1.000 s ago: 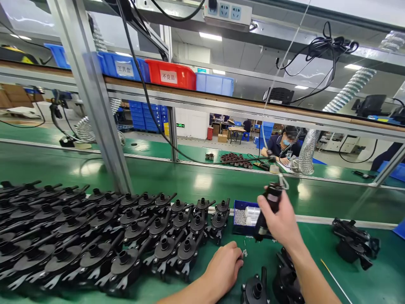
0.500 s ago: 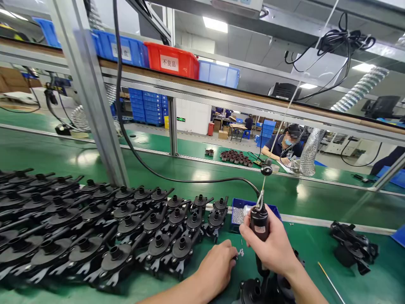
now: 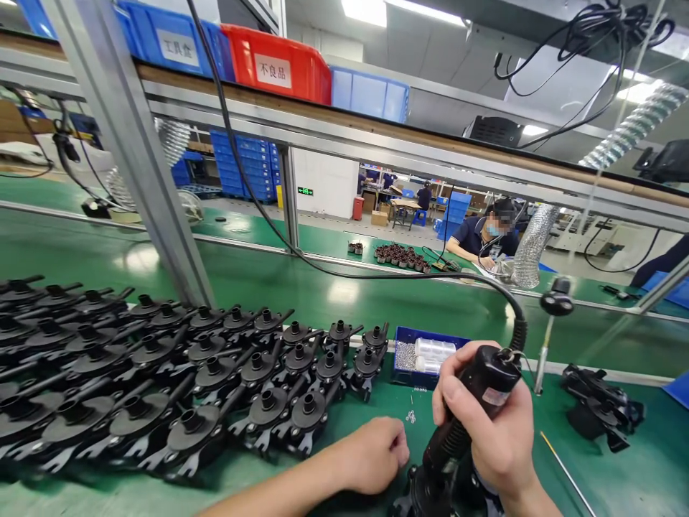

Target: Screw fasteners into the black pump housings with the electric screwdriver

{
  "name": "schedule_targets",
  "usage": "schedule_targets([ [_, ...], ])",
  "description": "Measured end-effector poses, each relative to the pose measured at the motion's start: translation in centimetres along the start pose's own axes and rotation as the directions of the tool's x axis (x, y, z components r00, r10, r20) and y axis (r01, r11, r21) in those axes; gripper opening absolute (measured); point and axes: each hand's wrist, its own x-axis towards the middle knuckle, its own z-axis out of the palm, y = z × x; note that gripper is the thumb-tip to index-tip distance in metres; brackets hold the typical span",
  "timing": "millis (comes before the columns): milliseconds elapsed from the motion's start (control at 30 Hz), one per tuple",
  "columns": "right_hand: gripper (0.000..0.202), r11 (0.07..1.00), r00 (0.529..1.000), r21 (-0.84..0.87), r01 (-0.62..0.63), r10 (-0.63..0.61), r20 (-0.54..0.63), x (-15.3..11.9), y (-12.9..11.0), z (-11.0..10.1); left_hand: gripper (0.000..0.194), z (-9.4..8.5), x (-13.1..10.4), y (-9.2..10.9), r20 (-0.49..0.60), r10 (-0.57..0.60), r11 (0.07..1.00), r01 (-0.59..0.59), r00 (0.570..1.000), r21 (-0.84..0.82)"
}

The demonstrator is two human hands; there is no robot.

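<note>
Black assemblies point(image 3: 189, 432) crowd ten o'clock of the left hand point(image 3: 375, 452), a blue bin point(image 3: 414, 379) one o'clock; its fingers curl, contents hidden. Toward two, the right hand point(image 3: 503, 438) grips a tilted, corded black driver point(image 3: 481, 382).

R hand point(image 3: 498, 431) w/ driver point(image 3: 476, 395) lower vs. before

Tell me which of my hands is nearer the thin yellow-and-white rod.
Right. The right hand, gripping the black power tool, is just left of the rod; the left hand is farther left, on the tool's other side.
</note>
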Motion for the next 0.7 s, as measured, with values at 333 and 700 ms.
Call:
schedule_targets([
  [333, 0.016, 1.000, 0.998, 0.001, 0.004, -0.004, 0.065, -0.2, 0.4, 0.2, 0.014, 0.5, 1.0, -0.5, 0.328, -0.083, 0.916, 0.202, 0.941, -0.348],
  [700, 0.022, 0.995, 0.990, 0.102, -0.004, -0.010, 0.141, -0.2, 1.0, -0.4, 0.039, -0.7, -0.5, -0.7, 0.329, 0.018, 0.886, 0.137, 0.944, -0.443],
])
